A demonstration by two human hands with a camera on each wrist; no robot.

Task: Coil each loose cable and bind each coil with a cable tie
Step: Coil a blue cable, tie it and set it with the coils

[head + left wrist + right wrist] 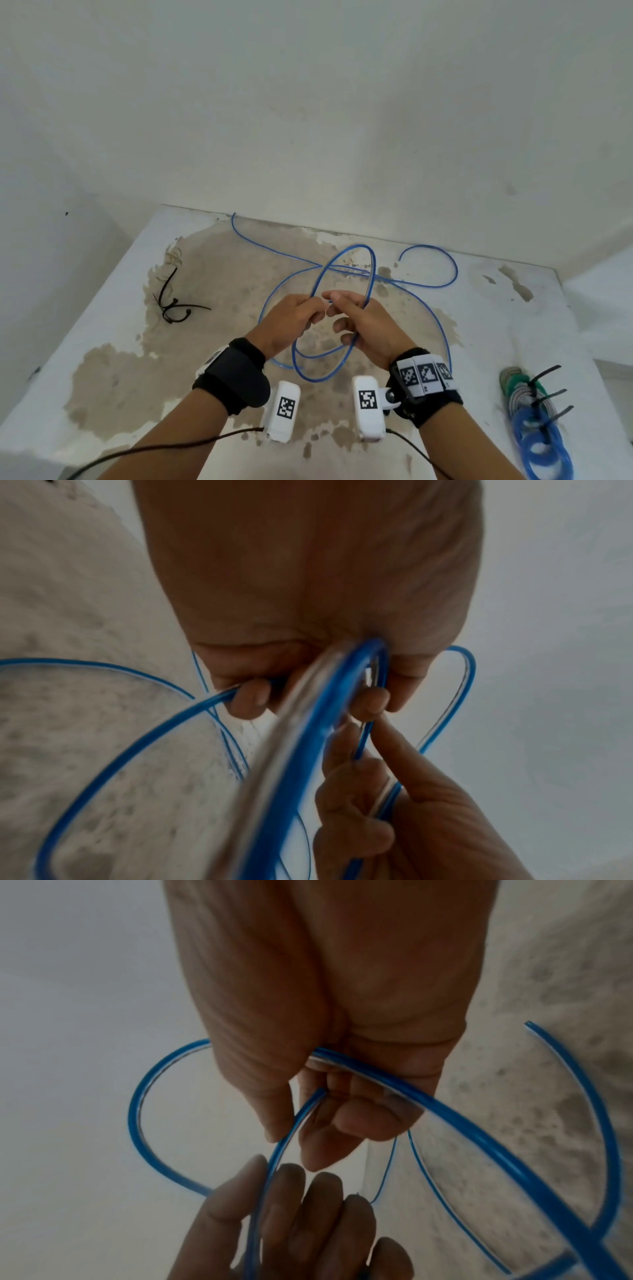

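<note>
Nearest us, by the table's (102, 342) near right corner, lie bound coils (534, 431), blue and grey-green, with black tie tails sticking out. Above the middle of the table we hold the blue cable (346, 270) between both hands: our left hand (291, 322) has its grip curled round several strands, which the left wrist view shows passing under its fingers (250, 699), and our right hand (363, 325) grasps the same loops, thumb and fingers pinching them in the right wrist view. One upright loop rises beyond our hands; slack loops hang and trail on the stained surface toward the far edge. Near the left edge lie loose black cable ties (173, 305), well apart from the cable.
</note>
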